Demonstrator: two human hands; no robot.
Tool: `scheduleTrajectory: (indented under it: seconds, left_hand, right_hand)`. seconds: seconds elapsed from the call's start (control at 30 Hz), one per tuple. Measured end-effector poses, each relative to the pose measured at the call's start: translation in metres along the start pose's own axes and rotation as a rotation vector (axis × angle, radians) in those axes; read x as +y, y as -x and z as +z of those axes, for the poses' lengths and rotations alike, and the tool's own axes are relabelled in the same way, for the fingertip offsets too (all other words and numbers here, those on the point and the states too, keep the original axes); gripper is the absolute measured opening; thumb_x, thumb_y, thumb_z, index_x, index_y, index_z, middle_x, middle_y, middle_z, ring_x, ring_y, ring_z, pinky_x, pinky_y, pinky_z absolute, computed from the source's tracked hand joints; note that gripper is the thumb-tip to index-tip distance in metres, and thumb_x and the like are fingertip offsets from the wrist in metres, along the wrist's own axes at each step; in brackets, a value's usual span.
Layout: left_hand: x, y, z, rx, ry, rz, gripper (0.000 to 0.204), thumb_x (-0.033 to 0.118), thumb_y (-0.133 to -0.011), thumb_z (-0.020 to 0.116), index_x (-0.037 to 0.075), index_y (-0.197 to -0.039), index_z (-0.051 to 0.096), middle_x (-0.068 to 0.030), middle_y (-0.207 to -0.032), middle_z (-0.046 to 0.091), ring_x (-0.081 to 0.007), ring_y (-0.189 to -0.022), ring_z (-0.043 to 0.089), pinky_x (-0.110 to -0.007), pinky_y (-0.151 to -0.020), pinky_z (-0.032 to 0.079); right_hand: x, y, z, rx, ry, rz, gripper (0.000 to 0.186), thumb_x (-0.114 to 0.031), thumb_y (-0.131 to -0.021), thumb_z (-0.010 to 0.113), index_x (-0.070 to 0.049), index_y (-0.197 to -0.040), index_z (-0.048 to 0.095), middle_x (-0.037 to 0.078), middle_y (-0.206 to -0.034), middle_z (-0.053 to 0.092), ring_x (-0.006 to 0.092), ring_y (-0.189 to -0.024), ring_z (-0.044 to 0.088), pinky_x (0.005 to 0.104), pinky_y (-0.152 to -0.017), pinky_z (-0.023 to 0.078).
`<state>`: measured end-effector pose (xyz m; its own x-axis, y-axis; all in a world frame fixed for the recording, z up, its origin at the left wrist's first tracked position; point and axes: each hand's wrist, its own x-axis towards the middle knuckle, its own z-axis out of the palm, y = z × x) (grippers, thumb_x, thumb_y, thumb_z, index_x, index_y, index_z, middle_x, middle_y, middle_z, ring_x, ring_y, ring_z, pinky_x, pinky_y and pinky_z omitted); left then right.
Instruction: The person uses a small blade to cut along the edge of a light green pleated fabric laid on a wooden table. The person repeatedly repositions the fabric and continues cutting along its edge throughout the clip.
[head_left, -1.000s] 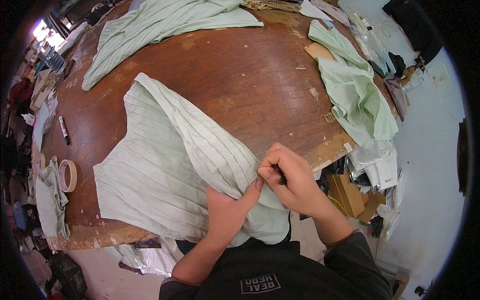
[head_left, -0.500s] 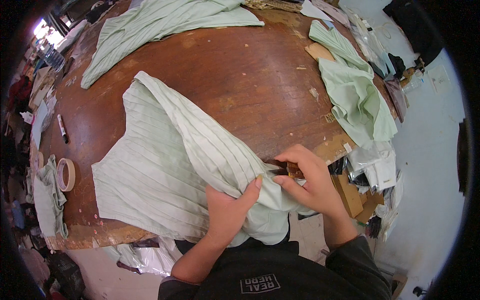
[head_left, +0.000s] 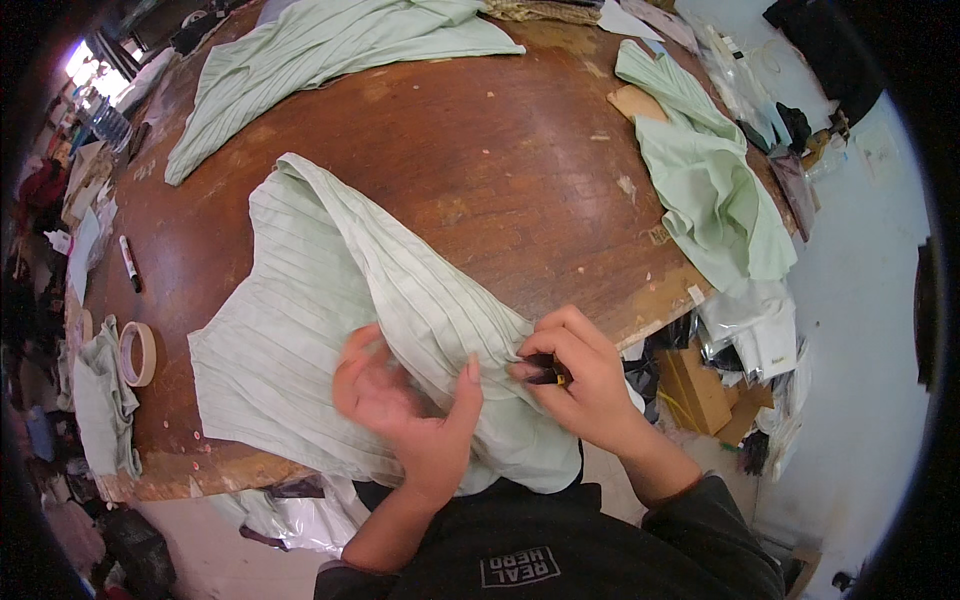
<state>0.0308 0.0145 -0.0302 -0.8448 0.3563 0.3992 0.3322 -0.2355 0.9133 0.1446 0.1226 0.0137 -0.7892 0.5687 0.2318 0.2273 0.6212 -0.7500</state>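
Note:
A pale green pleated garment (head_left: 300,320) lies across the near part of the table, with its upper layer folded over and its near end hanging over the edge toward my body. My left hand (head_left: 415,410) is over the garment, fingers spread and slightly blurred, thumb raised beside the fold. To its right, my right hand (head_left: 585,375) is closed around small dark thread snips (head_left: 545,368) with a yellow part, at the garment's right edge. My fingers hide most of the snips.
The brown wooden table (head_left: 480,190) carries more pale green cloth (head_left: 340,40) at the far side and a crumpled green piece (head_left: 710,180) at the right. A tape roll (head_left: 138,354), a marker (head_left: 130,264) and folded cloth (head_left: 103,400) lie left. Cardboard (head_left: 695,390) stands below the right edge.
My left hand has let go of the garment's fold and moved left, its fingers opening. My right hand has shifted slightly left and down, turning the snips.

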Motion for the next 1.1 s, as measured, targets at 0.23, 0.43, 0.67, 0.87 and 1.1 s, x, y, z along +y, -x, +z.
scheduleTrajectory:
  seconds: [0.23, 0.43, 0.67, 0.87, 1.1]
  left_hand:
    - [0.032, -0.039, -0.012, -0.511, -0.713, 0.490, 0.030, 0.013, -0.068, 0.074, 0.017, -0.097, 0.070, -0.0041, -0.116, 0.055, -0.0271, -0.114, 0.046, -0.052, -0.104, 0.027]
    - [0.024, -0.039, -0.011, -0.583, -0.677, 0.467, 0.021, 0.014, -0.070, 0.074, 0.015, -0.090, 0.068, 0.0038, -0.106, 0.058, -0.0205, -0.109, 0.050, -0.055, -0.108, 0.020]
    - [0.010, -0.038, 0.000, -0.487, -0.578, 0.405, 0.015, 0.010, -0.075, 0.072, 0.011, -0.084, 0.061, 0.0018, -0.092, 0.060, -0.0189, -0.098, 0.056, -0.049, -0.107, 0.024]
    - [0.004, -0.038, 0.001, -0.501, -0.467, 0.323, 0.010, 0.005, -0.081, 0.067, 0.006, -0.086, 0.059, -0.0062, -0.089, 0.059, -0.0245, -0.090, 0.057, -0.046, -0.101, 0.032]
    - [-0.003, -0.037, 0.003, -0.492, -0.439, 0.300, 0.014, 0.007, -0.078, 0.069, 0.008, -0.086, 0.057, -0.0033, -0.089, 0.058, -0.0217, -0.090, 0.056, -0.043, -0.102, 0.030]
  right_hand:
    - [0.007, 0.002, 0.006, 0.062, -0.102, -0.022, 0.019, 0.002, -0.073, 0.072, -0.001, -0.086, 0.058, 0.009, -0.084, 0.053, 0.0188, -0.069, 0.053, 0.0270, -0.059, 0.042]
    - [0.003, 0.002, 0.003, 0.025, -0.154, 0.009, 0.021, 0.001, -0.073, 0.073, -0.001, -0.088, 0.058, 0.011, -0.086, 0.054, 0.0250, -0.074, 0.056, 0.0311, -0.065, 0.046]
    - [0.005, 0.001, -0.003, 0.004, -0.131, -0.006, 0.022, -0.001, -0.073, 0.073, 0.000, -0.089, 0.058, 0.012, -0.088, 0.055, 0.0250, -0.076, 0.057, 0.0309, -0.066, 0.046]
    - [-0.002, -0.007, -0.015, -0.099, -0.081, 0.015, 0.028, -0.016, -0.080, 0.071, -0.003, -0.099, 0.057, 0.013, -0.089, 0.056, 0.0267, -0.080, 0.059, 0.0336, -0.070, 0.047]
    - [-0.001, -0.027, -0.030, -0.204, 0.176, -0.072, 0.023, -0.020, -0.084, 0.066, -0.005, -0.097, 0.057, 0.011, -0.087, 0.057, 0.0299, -0.081, 0.059, 0.0376, -0.067, 0.048]
